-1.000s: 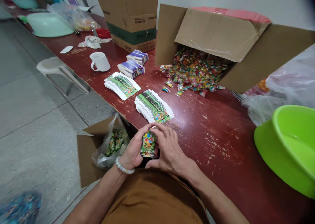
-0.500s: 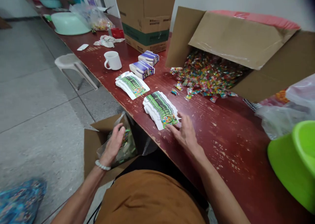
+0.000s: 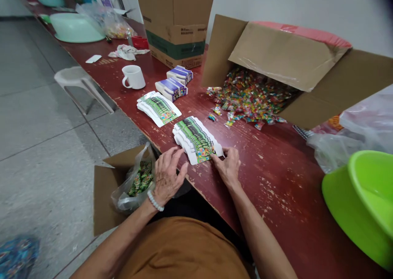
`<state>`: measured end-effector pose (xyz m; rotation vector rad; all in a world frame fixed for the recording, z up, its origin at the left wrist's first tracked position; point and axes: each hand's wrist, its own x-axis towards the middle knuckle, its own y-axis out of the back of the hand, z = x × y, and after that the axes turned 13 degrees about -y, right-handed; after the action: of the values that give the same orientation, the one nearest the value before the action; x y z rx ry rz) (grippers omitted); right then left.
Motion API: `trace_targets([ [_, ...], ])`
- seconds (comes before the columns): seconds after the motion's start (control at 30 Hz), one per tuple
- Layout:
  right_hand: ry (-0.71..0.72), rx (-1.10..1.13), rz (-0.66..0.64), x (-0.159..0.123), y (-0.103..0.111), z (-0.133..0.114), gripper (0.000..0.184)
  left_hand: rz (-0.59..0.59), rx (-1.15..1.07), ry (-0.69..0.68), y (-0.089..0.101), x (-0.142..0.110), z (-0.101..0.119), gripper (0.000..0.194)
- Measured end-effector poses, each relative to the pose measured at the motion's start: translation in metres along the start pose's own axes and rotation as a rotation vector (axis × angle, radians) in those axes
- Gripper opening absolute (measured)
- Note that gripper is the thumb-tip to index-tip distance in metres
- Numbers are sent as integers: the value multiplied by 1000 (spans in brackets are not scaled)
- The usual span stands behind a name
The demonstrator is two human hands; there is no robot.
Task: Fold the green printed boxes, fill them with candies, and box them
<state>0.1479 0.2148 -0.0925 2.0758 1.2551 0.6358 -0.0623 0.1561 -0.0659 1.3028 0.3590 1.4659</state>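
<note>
The left hand (image 3: 167, 176), which was down over the floor carton half a second ago, is now coming up to the table edge, and the right hand (image 3: 229, 166) is staying at the near end of the nearest stack of flat green cartons (image 3: 196, 139). Both hands are empty and loosely open: the right fingertips are touching the front corner of the stack at about 5 o'clock of it, and the left fingers are reaching toward its near-left edge at about 7 o'clock, just beside it, and I cannot tell if they are touching. The step in hand is, as I judge, the taking of one flat carton from the top of this stack. The next move is calling for a fine pinch that separates only the top sheet, because the sheets are lying fanned and close together. At 8 o'clock from the hands, below the table, the floor carton (image 3: 106, 197) with a plastic bag of filled green packs (image 3: 139, 181) is standing. At 11 o'clock a second green stack (image 3: 158, 108) is lying, farther the purple boxes (image 3: 172, 88) and a white mug (image 3: 134, 77). At 1 o'clock the big tipped box (image 3: 285, 54) is spilling wrapped candies (image 3: 248, 97) on the red table (image 3: 276, 176), and at 3 o'clock a green basin (image 3: 362, 205) is resting.
</note>
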Motion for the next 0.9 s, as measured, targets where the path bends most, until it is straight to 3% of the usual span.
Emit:
trace_targets([
  [0.13,-58,293,-81,7,5,4,34,15,-70,-58,-1,8,2,41],
  [0.3,-58,379,-195,10,18,5,31,3,-105,-98,2,16,4,40],
  [0.4,-24,476,-360,10,41,4,27,72,-172,-43,17,23,9,40],
  [0.47,15,562,-503,8,60,1,26,47,-390,41,29,30,13,42],
  [0.53,58,615,-643,4,77,-6,26,-133,-781,155,39,35,18,44],
  [0.63,111,643,-806,-5,91,-19,28,-618,-1424,315,40,35,29,55],
  [0.7,147,664,-881,-11,93,-27,29,-847,-1733,396,34,29,36,65],
  [0.77,184,678,-913,-15,93,-34,27,-895,-1906,453,27,21,42,69],
  [0.9,208,719,-904,-20,90,-40,25,-825,-1967,475,25,14,48,62],
])
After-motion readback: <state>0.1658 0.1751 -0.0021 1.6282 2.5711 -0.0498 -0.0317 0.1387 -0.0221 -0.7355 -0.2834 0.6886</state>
